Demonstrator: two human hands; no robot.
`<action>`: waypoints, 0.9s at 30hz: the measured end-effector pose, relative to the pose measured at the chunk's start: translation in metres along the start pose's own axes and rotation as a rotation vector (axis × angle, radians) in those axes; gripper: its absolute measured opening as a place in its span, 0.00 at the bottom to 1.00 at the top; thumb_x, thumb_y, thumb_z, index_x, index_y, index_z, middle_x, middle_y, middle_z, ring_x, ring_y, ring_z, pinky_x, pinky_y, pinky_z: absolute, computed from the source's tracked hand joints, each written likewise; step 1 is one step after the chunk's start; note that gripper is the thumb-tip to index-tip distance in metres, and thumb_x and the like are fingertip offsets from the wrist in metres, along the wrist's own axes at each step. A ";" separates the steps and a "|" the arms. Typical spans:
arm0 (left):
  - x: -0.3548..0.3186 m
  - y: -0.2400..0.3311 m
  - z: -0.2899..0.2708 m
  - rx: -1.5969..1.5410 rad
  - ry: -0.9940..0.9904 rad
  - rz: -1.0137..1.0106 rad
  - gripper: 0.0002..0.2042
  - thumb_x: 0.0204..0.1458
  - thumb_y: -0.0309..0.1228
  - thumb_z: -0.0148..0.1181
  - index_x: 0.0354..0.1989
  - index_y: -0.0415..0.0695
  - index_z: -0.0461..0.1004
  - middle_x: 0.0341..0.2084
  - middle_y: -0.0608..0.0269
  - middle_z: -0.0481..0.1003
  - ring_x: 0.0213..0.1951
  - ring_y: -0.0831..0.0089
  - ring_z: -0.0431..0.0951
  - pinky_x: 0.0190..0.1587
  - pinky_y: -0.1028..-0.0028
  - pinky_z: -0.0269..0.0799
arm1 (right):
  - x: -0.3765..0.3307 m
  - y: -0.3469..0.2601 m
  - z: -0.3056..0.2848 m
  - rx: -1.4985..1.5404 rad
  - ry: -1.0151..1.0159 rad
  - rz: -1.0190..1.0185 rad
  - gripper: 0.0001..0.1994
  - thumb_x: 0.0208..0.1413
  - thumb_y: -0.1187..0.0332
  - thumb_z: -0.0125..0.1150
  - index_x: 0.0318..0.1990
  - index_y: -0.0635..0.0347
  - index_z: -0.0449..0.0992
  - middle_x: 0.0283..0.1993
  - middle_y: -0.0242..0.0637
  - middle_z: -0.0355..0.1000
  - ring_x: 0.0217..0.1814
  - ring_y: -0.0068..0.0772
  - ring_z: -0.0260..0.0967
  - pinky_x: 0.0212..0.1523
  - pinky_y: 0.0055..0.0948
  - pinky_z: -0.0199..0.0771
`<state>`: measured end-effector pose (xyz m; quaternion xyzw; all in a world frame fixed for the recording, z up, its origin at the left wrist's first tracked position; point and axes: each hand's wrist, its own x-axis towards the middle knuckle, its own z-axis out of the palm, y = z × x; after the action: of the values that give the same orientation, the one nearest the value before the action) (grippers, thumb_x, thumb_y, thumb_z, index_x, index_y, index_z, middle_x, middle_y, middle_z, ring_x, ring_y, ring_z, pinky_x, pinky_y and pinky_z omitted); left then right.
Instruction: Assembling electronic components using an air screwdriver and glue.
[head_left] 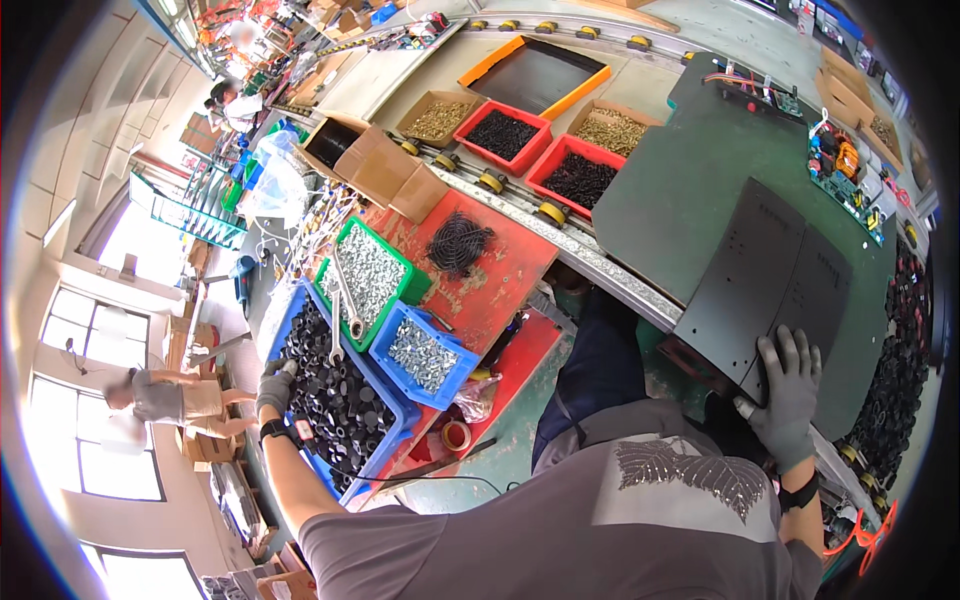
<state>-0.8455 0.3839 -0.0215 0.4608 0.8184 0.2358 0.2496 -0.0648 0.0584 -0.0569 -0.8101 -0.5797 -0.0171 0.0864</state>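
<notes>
My right hand (786, 395), in a grey glove, lies with its fingers spread on a black sheet-metal housing (750, 285) with small holes. The housing rests tilted on the dark green mat (660, 190), near its front edge. Off to the left, my gloved left hand (274, 388) is at the outer edge of a blue bin (402, 425) full of black plastic parts (335, 405). Its fingers are curled in; whatever they hold is hidden. Two wrenches (340, 310) lie across the neighbouring green tray (412, 285) of small silvery hardware.
Beside the bin, a smaller blue tray (468, 368) holds screws, and a coiled black cable (458, 245) sits on the red table (510, 270). Red trays (548, 140) of black parts line the roller conveyor (490, 181). Circuit boards (845, 180) lie at the mat's right side.
</notes>
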 end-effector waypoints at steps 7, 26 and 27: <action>-0.017 -0.004 -0.002 -0.092 -0.078 0.004 0.17 0.55 0.32 0.66 0.53 0.47 0.77 0.34 0.67 0.79 0.30 0.76 0.77 0.31 0.75 0.74 | -0.002 0.003 -0.004 0.040 -0.035 0.000 0.45 0.27 0.59 0.78 0.61 0.49 0.68 0.68 0.44 0.59 0.73 0.54 0.50 0.74 0.56 0.43; -0.074 0.211 0.073 -0.514 -0.320 0.476 0.14 0.60 0.36 0.61 0.50 0.44 0.76 0.30 0.73 0.73 0.30 0.87 0.71 0.28 0.83 0.67 | -0.009 0.043 0.001 0.111 -0.083 -0.042 0.40 0.37 0.50 0.75 0.62 0.43 0.68 0.66 0.38 0.61 0.72 0.44 0.53 0.73 0.54 0.43; -0.108 0.263 0.105 -0.484 -0.623 0.509 0.11 0.61 0.28 0.58 0.50 0.39 0.75 0.40 0.66 0.76 0.39 0.80 0.76 0.39 0.78 0.75 | -0.012 0.046 0.003 0.135 -0.062 -0.054 0.40 0.37 0.50 0.75 0.62 0.43 0.68 0.66 0.38 0.60 0.73 0.44 0.52 0.73 0.53 0.44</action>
<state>-0.5636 0.4282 0.0815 0.6243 0.4870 0.3239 0.5178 -0.0258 0.0333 -0.0671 -0.7866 -0.6035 0.0447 0.1225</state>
